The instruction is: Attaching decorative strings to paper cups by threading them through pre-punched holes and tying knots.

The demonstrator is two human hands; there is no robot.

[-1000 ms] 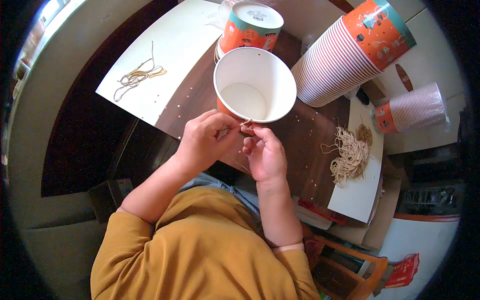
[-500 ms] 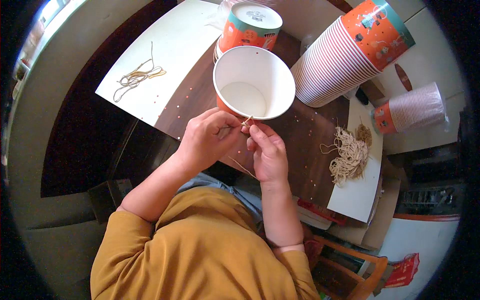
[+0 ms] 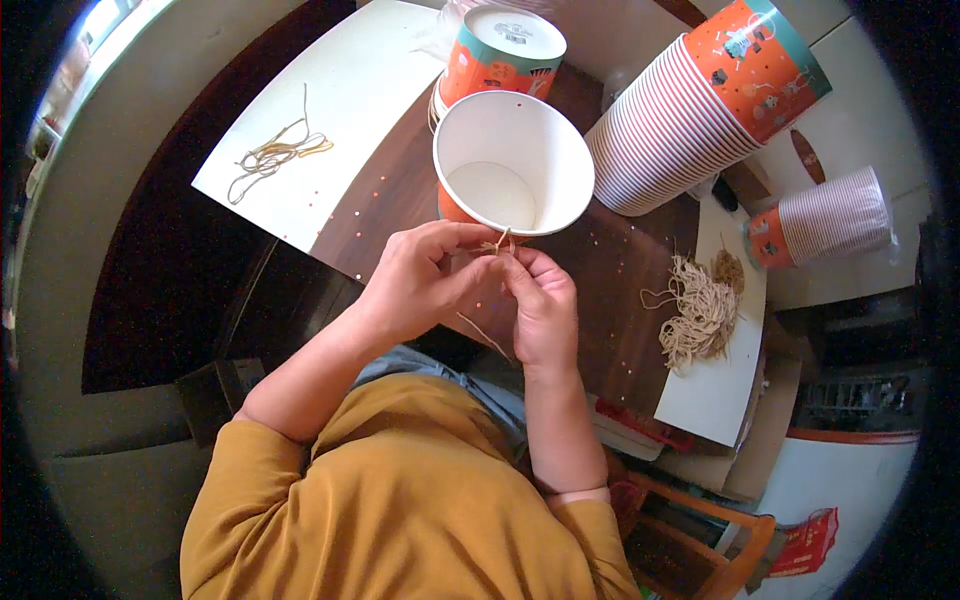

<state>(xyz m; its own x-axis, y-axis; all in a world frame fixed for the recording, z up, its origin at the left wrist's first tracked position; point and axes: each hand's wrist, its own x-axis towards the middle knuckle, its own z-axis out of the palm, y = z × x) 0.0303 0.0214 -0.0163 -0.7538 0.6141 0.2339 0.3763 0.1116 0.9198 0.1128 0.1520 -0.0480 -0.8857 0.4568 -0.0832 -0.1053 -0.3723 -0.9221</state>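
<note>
A white-lined paper bucket with an orange outside stands open side up on the table, tilted a little towards me. Tan string passes at its near rim, where a short end sticks up between my fingertips. My left hand pinches the string from the left side. From the right, my right hand grips it between thumb and fingers. A loose tail of string hangs below, near my right wrist. The knot or loop itself is mostly covered by the fingers.
A tall stack of paper buckets leans at the far right, with a bagged stack beyond. An upturned bucket stands behind. Bundled strings lie right, several loose strings left. Small paper dots dot the brown table.
The bucket has shifted slightly right. My left fingers have moved up and right, closer to the rim, and the string end now stands more upright.
</note>
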